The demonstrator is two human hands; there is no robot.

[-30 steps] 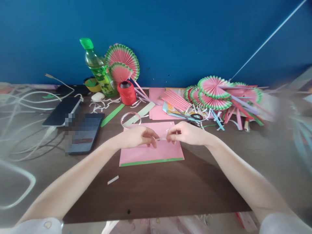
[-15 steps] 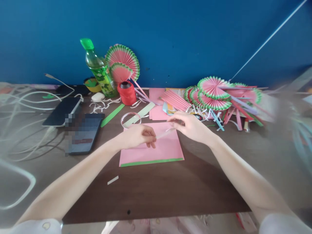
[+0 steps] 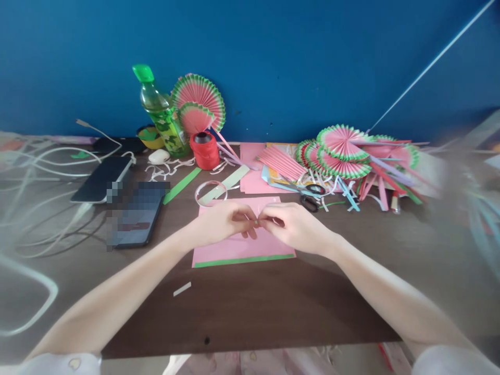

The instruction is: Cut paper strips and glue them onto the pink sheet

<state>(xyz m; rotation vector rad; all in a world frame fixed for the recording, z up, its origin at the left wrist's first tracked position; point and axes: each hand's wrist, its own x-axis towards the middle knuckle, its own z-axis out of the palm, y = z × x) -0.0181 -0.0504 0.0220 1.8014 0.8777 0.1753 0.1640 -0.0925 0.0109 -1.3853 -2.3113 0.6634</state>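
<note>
My left hand [image 3: 230, 223] and my right hand [image 3: 291, 224] meet fingertip to fingertip above a sheet of pink paper [image 3: 222, 250]. Both are closed in a pinch on a thin, pale strip [image 3: 258, 206], most of which the fingers hide; it looks like tape, though its kind is unclear. A green band [image 3: 246, 260] runs along the sheet's near edge. Behind my left hand, a clear tape roll [image 3: 197, 197] lies over a pale green paper strip [image 3: 234, 178]. Scissors [image 3: 310, 202] with black handles rest beyond my right hand.
Folded pink-and-green paper fans [image 3: 344, 143] are piled at the back right; others [image 3: 199, 99] lean on the blue wall. A green-capped bottle [image 3: 160, 112] and red spool [image 3: 205, 151] stand back left. A phone [image 3: 140, 216] and cables lie left. A white scrap [image 3: 182, 289] sits in front.
My right hand has moved left and down until its fingertips meet my left hand's. The strip stretched between them is now mostly hidden, and the scissors have come into fuller view.
</note>
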